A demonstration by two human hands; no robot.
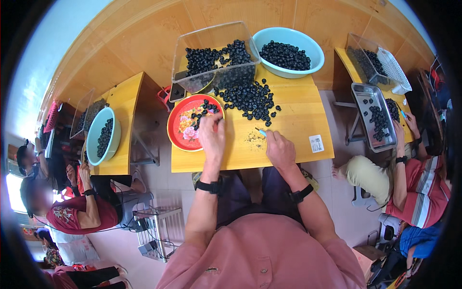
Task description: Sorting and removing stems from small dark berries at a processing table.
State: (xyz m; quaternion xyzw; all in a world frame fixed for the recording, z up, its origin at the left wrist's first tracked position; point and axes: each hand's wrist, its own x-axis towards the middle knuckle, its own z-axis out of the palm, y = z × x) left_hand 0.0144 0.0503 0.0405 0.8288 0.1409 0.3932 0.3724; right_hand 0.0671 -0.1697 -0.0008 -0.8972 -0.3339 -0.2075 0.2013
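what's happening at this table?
A person seated at a small yellow wooden table works through a pile of small dark round pieces. The left hand rests at the edge of a red flowered plate holding a few pieces. The right hand pinches a thin light-blue tool above some pale crumbs. A clear plastic bin and a teal bowl behind hold more.

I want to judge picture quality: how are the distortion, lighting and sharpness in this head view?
Head view: strong fisheye, the wooden table edges bow, black corners ring the frame; a bright window glares at far left; light is even on the left hand and right hand; centre sharp, rim softer.
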